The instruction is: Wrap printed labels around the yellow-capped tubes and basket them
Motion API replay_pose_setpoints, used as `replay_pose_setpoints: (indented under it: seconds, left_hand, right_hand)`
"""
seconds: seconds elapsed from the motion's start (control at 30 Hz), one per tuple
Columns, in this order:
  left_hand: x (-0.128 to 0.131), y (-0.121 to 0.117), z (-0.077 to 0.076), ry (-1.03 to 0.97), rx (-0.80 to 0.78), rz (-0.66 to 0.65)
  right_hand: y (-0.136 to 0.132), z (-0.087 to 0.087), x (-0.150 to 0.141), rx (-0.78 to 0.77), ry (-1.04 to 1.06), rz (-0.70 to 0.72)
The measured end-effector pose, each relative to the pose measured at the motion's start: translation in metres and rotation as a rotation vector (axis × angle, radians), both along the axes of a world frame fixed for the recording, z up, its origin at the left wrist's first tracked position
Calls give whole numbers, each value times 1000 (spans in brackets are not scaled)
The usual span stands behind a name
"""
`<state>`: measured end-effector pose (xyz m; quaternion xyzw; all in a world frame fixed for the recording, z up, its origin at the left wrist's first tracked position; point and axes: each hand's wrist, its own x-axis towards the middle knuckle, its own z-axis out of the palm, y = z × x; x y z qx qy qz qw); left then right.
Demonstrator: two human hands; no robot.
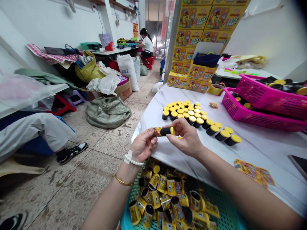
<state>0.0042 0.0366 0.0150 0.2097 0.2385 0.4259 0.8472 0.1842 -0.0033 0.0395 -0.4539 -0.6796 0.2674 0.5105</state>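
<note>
Above the table's near edge, my right hand point(185, 137) grips a small black cup point(165, 131) by its yellow-lidded end, the cup lying sideways. Pinched in my left hand point(144, 143) is a colourful printed label point(157, 131), which meets the cup's other end; how much of it is stuck on cannot be made out. Beyond my hands stand rows of black cups with yellow lids point(184, 110), without labels. A teal basket point(127, 214) below my forearms holds many labelled cups point(165, 195). Loose printed labels point(254, 172) lie to the right on the table.
Two pink baskets point(240, 108) of cups overlap at the table's right. Yellow printed boxes point(192, 35) are stacked at the back. A phone point(298, 164) lies at the right edge. Sacks point(107, 111) lie on the floor. Another person's leg point(40, 131) shows at left; someone sits farther back.
</note>
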Motion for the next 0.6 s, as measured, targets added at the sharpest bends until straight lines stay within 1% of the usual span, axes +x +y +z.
replay_pose_setpoints:
  seconds: [0.1,0.2,0.3,0.37,0.47,0.53,0.57,0.6]
  left_hand:
    - [-1,1,0,2,7,-3]
    - [-2,0,1,17,12,-12]
    - [1,-7,1,90,57,7]
    - [4,-14,1,172,109,60]
    - [6,-20,2,256,164,224]
    - [5,-17,4,278,205,351]
    - [3,-14,5,284,237,382]
    - [2,-10,6,292,275,374]
  right_hand:
    - [-1,1,0,70,-101,-53]
    - [-3,2,-1,145,-154,-79]
    - [-4,2,-2,198,-191,-114]
    - [-4,2,-3,207,-187,-123]
    - [-2,3,-2,157,-138,-98]
    - [0,3,1,120,-78,-84]
    - [1,2,2,110,-49,-82]
    - [3,2,4,104,-26,-80]
